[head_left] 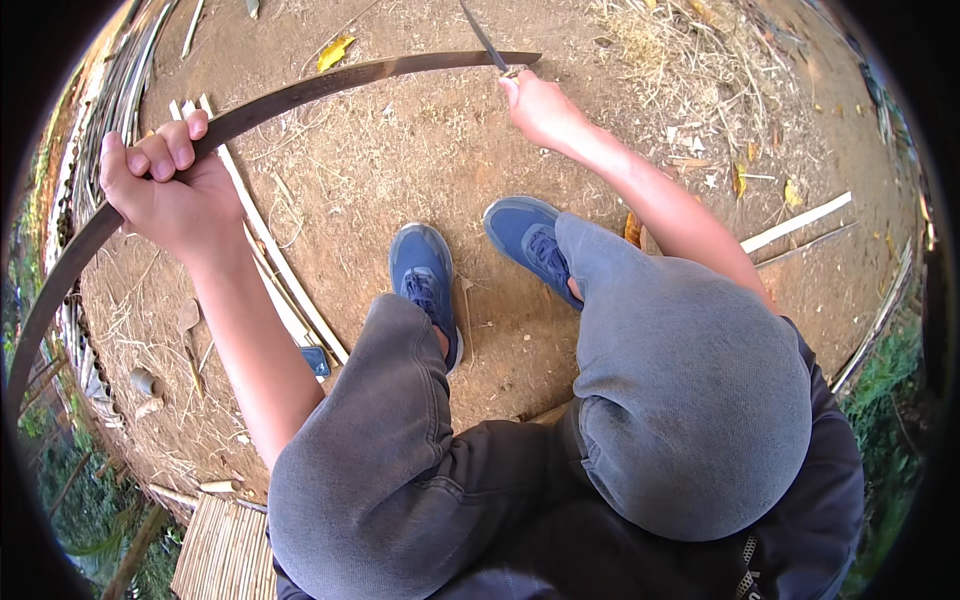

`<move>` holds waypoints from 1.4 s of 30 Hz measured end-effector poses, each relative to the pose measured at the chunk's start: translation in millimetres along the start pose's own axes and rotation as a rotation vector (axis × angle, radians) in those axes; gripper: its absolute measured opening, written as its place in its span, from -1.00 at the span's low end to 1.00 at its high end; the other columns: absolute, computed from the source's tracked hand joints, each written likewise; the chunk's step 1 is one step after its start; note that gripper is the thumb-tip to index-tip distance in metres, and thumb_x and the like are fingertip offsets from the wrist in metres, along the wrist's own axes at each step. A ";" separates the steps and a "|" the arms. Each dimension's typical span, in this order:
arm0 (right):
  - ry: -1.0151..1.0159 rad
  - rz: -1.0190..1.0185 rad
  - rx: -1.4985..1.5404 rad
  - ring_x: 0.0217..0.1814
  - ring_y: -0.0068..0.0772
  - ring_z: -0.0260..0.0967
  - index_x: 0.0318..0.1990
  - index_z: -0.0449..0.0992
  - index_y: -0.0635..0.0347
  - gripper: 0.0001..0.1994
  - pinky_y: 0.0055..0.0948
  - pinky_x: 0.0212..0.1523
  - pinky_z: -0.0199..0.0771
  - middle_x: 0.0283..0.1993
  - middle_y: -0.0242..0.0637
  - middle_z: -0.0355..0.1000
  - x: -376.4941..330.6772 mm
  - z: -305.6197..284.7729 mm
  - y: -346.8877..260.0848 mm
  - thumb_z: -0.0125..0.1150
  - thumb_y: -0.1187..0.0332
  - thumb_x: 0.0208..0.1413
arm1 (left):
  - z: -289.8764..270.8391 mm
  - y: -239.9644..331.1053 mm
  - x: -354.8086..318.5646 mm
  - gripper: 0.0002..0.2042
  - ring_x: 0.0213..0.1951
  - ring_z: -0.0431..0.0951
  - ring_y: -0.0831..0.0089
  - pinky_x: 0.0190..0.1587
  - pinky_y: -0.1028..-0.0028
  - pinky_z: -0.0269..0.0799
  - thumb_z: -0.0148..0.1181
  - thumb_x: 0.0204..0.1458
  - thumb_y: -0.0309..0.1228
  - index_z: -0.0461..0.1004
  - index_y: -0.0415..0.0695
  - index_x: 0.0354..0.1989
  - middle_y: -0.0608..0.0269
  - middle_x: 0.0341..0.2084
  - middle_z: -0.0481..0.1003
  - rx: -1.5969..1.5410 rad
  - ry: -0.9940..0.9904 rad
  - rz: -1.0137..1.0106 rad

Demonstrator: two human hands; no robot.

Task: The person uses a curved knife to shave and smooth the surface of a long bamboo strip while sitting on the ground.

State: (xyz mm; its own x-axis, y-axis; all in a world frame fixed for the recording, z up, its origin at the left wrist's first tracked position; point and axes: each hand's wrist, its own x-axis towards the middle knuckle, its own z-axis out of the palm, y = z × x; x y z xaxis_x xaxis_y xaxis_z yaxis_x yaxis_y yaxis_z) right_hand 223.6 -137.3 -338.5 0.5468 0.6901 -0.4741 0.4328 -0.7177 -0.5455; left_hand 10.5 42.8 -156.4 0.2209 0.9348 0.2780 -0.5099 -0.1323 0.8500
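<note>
A long dark strip (330, 85), wooden or bamboo by its look, arches from the left edge across the top of the head view. My left hand (190, 195) is wrapped round it at the left, arm stretched out. Toward the strip's far right tip, my right hand (545, 108) is closed on a knife (484, 35). The narrow dark blade points up and away and crosses the strip close to its end. Whether the edge touches the strip I cannot tell. The knife's handle is mostly hidden in my fist.
Pale split strips (262, 235) lie on the dirt under my left forearm, beside a small dark blue object (316, 362). Straw-like shavings (690, 75) cover the ground at upper right. Another pale strip (800, 222) lies at right. A slatted mat (222, 550) sits at lower left.
</note>
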 end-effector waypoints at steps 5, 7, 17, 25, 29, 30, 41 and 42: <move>0.017 0.086 -0.002 -0.29 -0.20 0.53 0.06 0.31 0.48 -0.51 -0.17 -0.20 0.56 -0.28 0.02 0.49 23.4 7.9 26.9 -0.34 0.11 0.43 | -15.7 -7.5 9.0 -0.64 -0.63 0.11 0.53 -0.34 0.37 0.28 -0.06 0.21 -0.35 0.13 0.05 -0.69 0.45 -0.78 0.02 -0.021 0.038 -0.024; 0.045 0.056 -0.075 -0.26 -0.20 0.53 0.06 0.30 0.49 -0.51 -0.16 -0.18 0.55 -0.27 0.04 0.49 40.5 13.5 48.1 -0.33 0.12 0.43 | -16.3 -6.1 8.6 -0.64 -0.63 0.10 0.53 -0.34 0.37 0.28 -0.06 0.20 -0.36 0.12 0.05 -0.69 0.44 -0.78 0.02 -0.024 0.050 -0.031; 0.104 0.081 -0.153 -0.46 -0.43 0.42 0.03 0.37 0.41 -0.54 -0.30 -0.37 0.52 -0.37 -0.18 0.45 50.3 9.6 49.9 -0.33 0.13 0.43 | -12.1 -6.5 9.0 -0.65 -0.62 0.11 0.52 -0.33 0.38 0.28 -0.04 0.18 -0.36 0.12 0.05 -0.69 0.44 -0.76 0.01 -0.021 0.060 -0.023; 0.038 0.108 -0.084 -0.31 -0.27 0.51 0.06 0.36 0.44 -0.53 -0.20 -0.13 0.58 -0.28 -0.07 0.49 46.6 12.1 59.1 -0.32 0.14 0.43 | -19.4 -12.3 15.1 -0.65 -0.62 0.12 0.51 -0.32 0.39 0.30 -0.03 0.18 -0.37 0.12 0.04 -0.69 0.43 -0.76 0.01 -0.071 0.089 -0.052; -0.013 0.131 -0.074 -0.24 -0.24 0.51 0.04 0.39 0.42 -0.54 -0.18 -0.09 0.57 -0.21 -0.01 0.48 52.7 8.2 39.2 -0.34 0.17 0.44 | -34.7 -15.4 21.0 -0.68 -0.62 0.13 0.51 -0.32 0.36 0.30 -0.04 0.18 -0.35 0.13 0.02 -0.65 0.43 -0.75 0.04 -0.059 0.075 -0.024; -0.042 0.136 -0.061 -0.19 -0.21 0.52 0.04 0.39 0.42 -0.54 -0.17 -0.05 0.56 -0.18 0.02 0.48 40.1 9.0 25.6 -0.35 0.18 0.44 | -40.0 -15.1 21.2 -0.69 -0.61 0.14 0.50 -0.32 0.34 0.29 -0.04 0.18 -0.33 0.13 0.01 -0.63 0.42 -0.74 0.05 -0.055 0.063 -0.023; 0.037 0.143 -0.044 0.07 0.05 0.48 0.04 0.46 0.44 -0.60 -0.14 0.12 0.48 0.01 0.14 0.47 55.5 7.8 40.7 -0.17 0.25 0.35 | -33.9 -11.6 22.1 -0.67 -0.64 0.11 0.51 -0.36 0.34 0.31 -0.02 0.17 -0.35 0.11 0.02 -0.66 0.43 -0.77 0.03 -0.069 0.089 -0.026; 0.112 0.147 -0.012 0.07 0.04 0.48 0.05 0.46 0.43 -0.60 -0.14 0.11 0.49 0.02 0.13 0.48 54.2 11.0 46.4 -0.15 0.26 0.34 | -31.5 -14.0 22.3 -0.67 -0.64 0.11 0.51 -0.36 0.34 0.31 -0.02 0.17 -0.35 0.11 0.02 -0.66 0.42 -0.76 0.04 -0.061 0.082 -0.027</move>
State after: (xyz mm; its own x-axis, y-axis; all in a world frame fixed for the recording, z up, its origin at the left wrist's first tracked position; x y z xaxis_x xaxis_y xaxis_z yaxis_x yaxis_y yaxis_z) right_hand 265.4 -132.2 -397.0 0.6812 0.5633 -0.4676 0.3504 -0.8117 -0.4674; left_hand -3.6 75.9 -176.2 0.1678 0.9620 0.2152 -0.5547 -0.0883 0.8274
